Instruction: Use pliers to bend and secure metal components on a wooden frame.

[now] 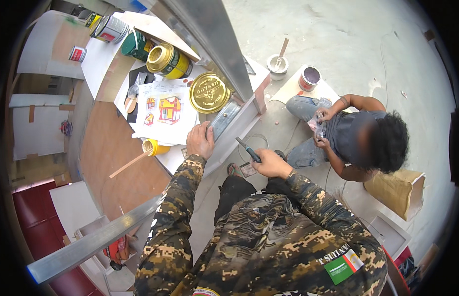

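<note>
Head view: your left hand (200, 141) lies flat, fingers spread, pressing on the near end of a short aluminium channel piece (223, 120) that rests on the edge of the white surface (176, 157). It pins the piece rather than gripping it. Your right hand (270, 163) is closed around a dark-handled tool (248, 149), held like a pencil, its tip pointing up toward the channel; what kind of tool it is I cannot tell.

The channel looks like thin-walled metal — likely light and stiff, with a smooth face that could slide under a flat palm, and cut ends that may be sharp. You would do best to hold it by the long sides, away from the ends, or keep weight straight down on it.

Just beyond the channel lies a gold tin lid (209, 92), and beside that a printed sheet with coloured drawings (166, 111). A long aluminium beam (217, 39) crosses above. Another person (360, 140) sits on the floor to your right, hands busy with something small.
</note>
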Available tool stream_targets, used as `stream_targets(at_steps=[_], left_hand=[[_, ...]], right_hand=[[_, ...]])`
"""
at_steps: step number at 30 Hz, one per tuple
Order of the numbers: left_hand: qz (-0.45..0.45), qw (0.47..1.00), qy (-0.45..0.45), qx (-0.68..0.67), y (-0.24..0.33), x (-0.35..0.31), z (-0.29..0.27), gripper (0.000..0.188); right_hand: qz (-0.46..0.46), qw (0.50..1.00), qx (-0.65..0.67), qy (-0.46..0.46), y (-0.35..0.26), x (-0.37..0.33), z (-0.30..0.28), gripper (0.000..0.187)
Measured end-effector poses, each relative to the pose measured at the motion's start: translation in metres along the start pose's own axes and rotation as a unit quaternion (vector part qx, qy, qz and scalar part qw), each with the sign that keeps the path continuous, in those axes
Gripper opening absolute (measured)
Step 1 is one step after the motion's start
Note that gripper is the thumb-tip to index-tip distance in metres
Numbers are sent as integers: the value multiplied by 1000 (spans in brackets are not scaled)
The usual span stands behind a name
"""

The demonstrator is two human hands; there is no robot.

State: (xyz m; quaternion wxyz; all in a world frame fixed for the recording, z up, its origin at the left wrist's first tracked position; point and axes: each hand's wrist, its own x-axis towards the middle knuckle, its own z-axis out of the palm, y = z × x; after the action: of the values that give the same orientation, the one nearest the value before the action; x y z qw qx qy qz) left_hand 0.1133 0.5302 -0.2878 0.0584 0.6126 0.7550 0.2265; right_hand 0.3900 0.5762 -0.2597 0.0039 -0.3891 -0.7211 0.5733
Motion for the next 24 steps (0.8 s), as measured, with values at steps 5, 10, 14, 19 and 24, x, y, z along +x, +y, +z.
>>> stream_targets(at_steps=[5,10,14,19,24], left_hand=[[24,999,-18,-13,0,1,0,42],[63,996,33,-54,-1,-6,1,66],[186,979,52,-70,20,-17,-3,72],[300,931,4,-210,49,-18,3,53],[181,918,11,-353,56,12,-2,28]], right_hand=[[-61,996,-33,53,-2,-15,-19,22],[17,974,-220,48,-30,-13,-33,21],[33,961,-271,37,-53,-7,-26,21],[-68,943,-312,95,-80,12,-18,25],[-161,982,-58,77,-83,20,-66,49]])
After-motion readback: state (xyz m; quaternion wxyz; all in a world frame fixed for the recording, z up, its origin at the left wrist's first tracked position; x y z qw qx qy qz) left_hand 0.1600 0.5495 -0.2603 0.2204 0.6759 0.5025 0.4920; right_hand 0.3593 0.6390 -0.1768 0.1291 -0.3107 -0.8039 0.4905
